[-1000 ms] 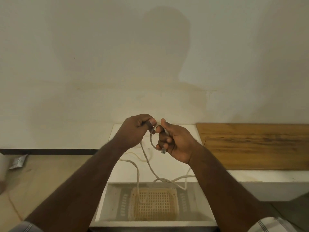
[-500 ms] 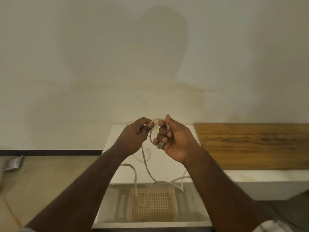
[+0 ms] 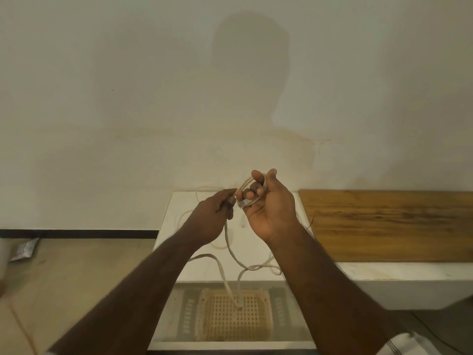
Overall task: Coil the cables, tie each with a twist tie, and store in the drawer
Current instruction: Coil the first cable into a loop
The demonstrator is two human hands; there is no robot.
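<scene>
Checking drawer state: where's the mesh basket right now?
Head view, bottom centre: the mesh basket sits inside the open drawer, below both hands, with the cable dangling onto it.

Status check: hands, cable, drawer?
Left hand feeding cable. Right hand holds small coil. Slack trails into open drawer. No tie on yet.

right hand raised with cable loop, fingers opened upward
</scene>
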